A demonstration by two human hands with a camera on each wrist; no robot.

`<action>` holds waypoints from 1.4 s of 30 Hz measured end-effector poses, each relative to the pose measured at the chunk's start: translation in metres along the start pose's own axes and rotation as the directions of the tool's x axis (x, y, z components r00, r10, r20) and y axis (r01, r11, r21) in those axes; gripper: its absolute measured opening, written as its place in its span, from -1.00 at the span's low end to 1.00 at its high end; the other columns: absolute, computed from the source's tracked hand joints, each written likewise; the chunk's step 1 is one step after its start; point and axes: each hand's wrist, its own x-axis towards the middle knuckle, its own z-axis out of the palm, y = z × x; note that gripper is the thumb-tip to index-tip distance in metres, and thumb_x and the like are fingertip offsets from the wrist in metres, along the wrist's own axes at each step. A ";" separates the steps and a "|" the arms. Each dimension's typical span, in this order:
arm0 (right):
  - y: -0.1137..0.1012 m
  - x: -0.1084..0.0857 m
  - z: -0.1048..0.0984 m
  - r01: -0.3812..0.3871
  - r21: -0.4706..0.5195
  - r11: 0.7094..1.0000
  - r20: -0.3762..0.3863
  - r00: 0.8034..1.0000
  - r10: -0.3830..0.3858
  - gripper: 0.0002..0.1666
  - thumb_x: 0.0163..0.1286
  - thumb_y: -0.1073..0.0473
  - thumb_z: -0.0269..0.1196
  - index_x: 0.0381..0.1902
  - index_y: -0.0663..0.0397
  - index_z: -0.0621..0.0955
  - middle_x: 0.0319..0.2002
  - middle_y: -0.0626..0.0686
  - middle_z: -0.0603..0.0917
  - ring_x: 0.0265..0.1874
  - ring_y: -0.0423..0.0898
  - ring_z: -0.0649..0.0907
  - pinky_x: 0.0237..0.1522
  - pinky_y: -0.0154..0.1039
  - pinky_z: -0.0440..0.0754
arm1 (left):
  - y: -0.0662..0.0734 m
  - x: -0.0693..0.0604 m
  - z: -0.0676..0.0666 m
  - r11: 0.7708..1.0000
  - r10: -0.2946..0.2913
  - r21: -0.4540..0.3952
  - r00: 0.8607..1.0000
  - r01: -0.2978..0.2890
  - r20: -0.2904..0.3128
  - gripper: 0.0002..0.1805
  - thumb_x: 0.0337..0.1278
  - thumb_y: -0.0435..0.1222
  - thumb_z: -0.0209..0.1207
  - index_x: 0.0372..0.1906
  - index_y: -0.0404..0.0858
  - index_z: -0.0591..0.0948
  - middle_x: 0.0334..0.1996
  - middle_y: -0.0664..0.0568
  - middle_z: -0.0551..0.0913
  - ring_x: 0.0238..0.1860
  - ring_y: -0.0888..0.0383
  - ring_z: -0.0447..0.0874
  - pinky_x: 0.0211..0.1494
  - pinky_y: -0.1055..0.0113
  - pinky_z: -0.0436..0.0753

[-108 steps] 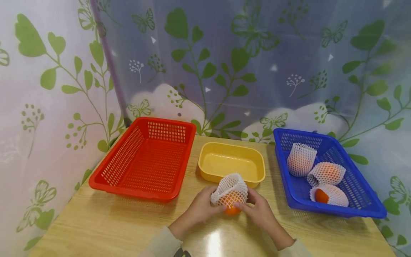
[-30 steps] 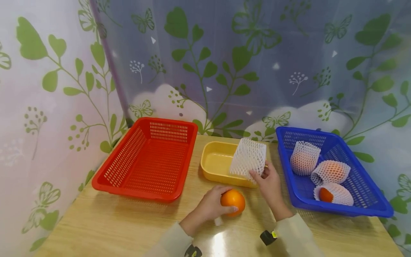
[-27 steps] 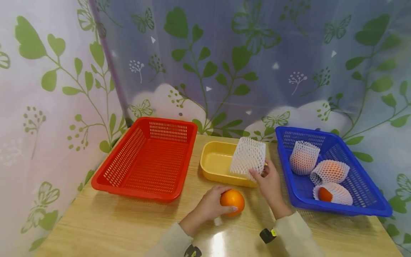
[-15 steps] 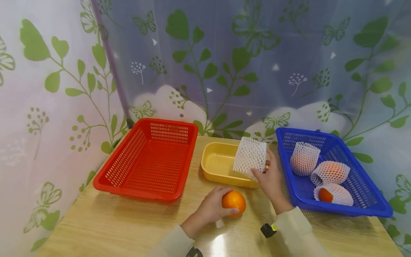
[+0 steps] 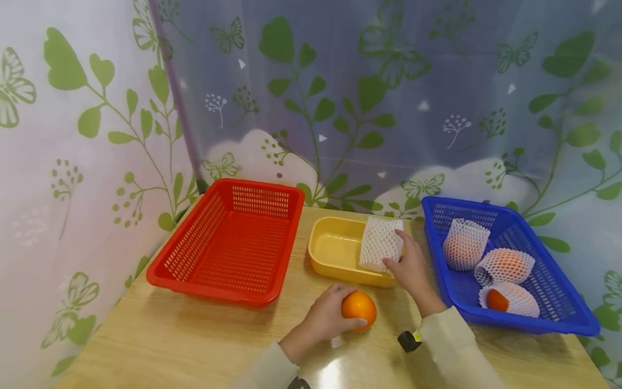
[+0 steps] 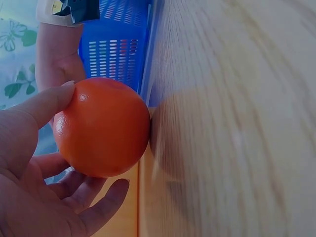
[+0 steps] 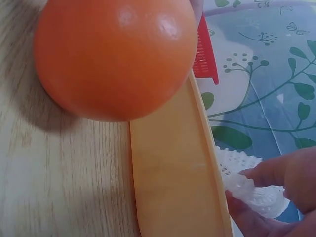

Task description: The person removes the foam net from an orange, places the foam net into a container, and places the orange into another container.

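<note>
Across the wooden table (image 5: 160, 335), 1 red basket (image 5: 238, 248) and 1 blue basket (image 5: 525, 323) flank 1 yellow tray (image 5: 335, 248); the blue basket contains 3 net-wrapped fruits (image 5: 465, 246). 1 bare orange (image 5: 360, 309) rests on the table before the tray, gripped from its left by the left hand (image 5: 328, 317). To the orange's right and farther forward, the right hand (image 5: 410, 270), apart from the left, pinches 1 white foam net (image 5: 380, 243) at the tray's right end.

Orange (image 5: 360, 309) now bare, white foam net (image 5: 380, 247) off it and over yellow tray (image 5: 335, 248)
</note>
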 end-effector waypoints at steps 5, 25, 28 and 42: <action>0.002 0.002 0.000 -0.013 -0.017 1.000 0.050 0.999 0.014 -0.21 0.23 0.32 0.33 0.38 0.29 0.29 0.27 0.43 0.35 -0.41 0.05 0.53 -0.38 -0.20 0.53 | 0.000 0.001 0.000 1.000 0.001 0.003 1.000 -0.001 0.002 -0.29 -0.07 -0.02 0.45 0.22 -0.20 0.54 0.05 0.04 0.52 0.01 0.09 0.52 0.08 0.17 0.55; -0.002 0.006 -0.003 -0.040 -0.142 0.989 0.110 0.992 0.056 -0.39 0.25 0.25 0.29 0.17 0.56 0.44 0.15 0.52 0.44 -0.07 0.30 0.60 0.04 0.13 0.54 | -0.001 0.002 0.002 1.000 0.000 -0.003 1.000 0.000 -0.018 -0.28 -0.08 -0.01 0.45 0.22 -0.21 0.55 0.02 0.06 0.53 0.00 0.09 0.52 0.04 0.18 0.55; -0.002 0.007 -0.007 -0.067 -0.161 0.985 0.131 0.987 0.089 -0.40 0.27 0.25 0.25 0.16 0.58 0.44 0.15 0.52 0.45 0.06 0.37 0.52 0.14 0.17 0.46 | -0.002 0.002 0.004 1.000 0.001 -0.007 1.000 -0.001 -0.022 -0.28 -0.09 0.00 0.45 0.22 -0.20 0.55 0.00 0.07 0.53 -0.01 0.10 0.52 0.03 0.20 0.55; -0.003 0.008 -0.016 -0.055 -0.357 0.932 0.196 0.972 0.132 -0.39 0.23 0.08 0.24 0.09 0.48 0.55 0.19 0.48 0.44 0.15 0.42 0.43 0.14 0.28 0.39 | -0.001 0.000 0.004 1.000 0.000 -0.019 0.999 -0.001 -0.040 -0.28 -0.10 -0.01 0.46 0.21 -0.20 0.56 -0.01 0.08 0.53 -0.01 0.10 0.52 0.04 0.20 0.55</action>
